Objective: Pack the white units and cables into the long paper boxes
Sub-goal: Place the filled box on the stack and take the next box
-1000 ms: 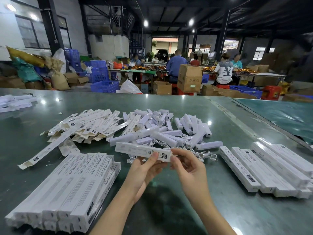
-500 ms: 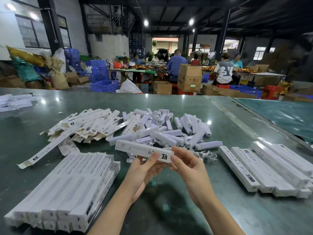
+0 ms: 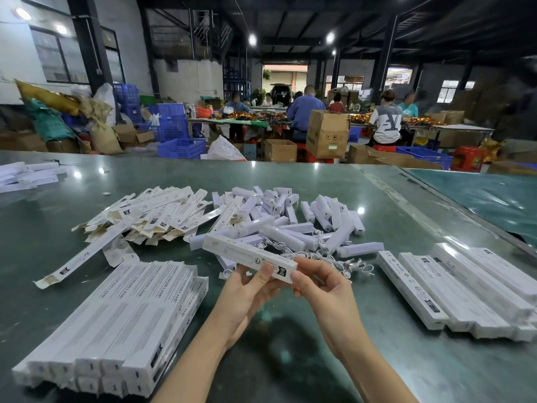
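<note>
I hold one long white paper box [image 3: 241, 253] above the table, slanting from upper left to lower right. My left hand [image 3: 247, 289] grips its near end from below, thumb on top. My right hand [image 3: 322, 282] pinches the same end at its closing flap. Behind the box lies a heap of white units [image 3: 293, 222] with tangled white cables [image 3: 345, 261]. Flat unfolded boxes [image 3: 157, 213] are piled left of the heap.
A stack of closed boxes [image 3: 122, 324] lies at the near left and another row of closed boxes [image 3: 465, 289] at the right. A few more white boxes [image 3: 26, 175] sit at the far left of the green table [image 3: 290, 373]. People work at tables beyond.
The box has tilted a little and its near end has shifted slightly right; my right fingers have closed further onto the end flap. Both hands stay on the box.
</note>
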`<state>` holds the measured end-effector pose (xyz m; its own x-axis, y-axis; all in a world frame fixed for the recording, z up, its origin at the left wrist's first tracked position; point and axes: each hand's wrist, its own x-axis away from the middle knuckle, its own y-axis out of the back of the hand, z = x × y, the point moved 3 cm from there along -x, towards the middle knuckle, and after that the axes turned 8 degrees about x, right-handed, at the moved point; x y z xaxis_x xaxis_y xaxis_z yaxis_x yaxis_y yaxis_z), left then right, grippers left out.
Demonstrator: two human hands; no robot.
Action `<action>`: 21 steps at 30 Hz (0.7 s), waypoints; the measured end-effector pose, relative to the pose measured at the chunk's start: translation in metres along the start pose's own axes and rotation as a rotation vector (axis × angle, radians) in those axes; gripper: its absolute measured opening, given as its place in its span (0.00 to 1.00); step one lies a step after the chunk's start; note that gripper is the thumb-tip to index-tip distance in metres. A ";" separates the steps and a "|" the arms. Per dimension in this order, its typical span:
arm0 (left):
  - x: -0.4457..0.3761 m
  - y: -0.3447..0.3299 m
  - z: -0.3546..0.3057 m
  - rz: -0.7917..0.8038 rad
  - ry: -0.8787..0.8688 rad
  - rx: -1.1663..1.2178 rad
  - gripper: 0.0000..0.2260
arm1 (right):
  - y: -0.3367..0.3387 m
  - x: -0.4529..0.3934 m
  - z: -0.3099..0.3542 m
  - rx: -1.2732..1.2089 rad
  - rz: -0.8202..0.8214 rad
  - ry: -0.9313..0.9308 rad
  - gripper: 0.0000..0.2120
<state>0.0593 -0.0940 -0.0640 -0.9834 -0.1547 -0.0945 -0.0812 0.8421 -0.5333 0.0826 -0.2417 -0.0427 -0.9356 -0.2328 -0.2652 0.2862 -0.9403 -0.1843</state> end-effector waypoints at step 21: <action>-0.003 0.009 -0.007 -0.188 0.110 0.340 0.24 | -0.023 0.021 0.007 0.876 0.262 0.569 0.08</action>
<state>0.0600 -0.0827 -0.0627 -0.9694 -0.2183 0.1120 -0.2215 0.5823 -0.7822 0.0553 -0.2266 -0.0378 -0.5686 -0.5156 -0.6410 0.0050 -0.7814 0.6241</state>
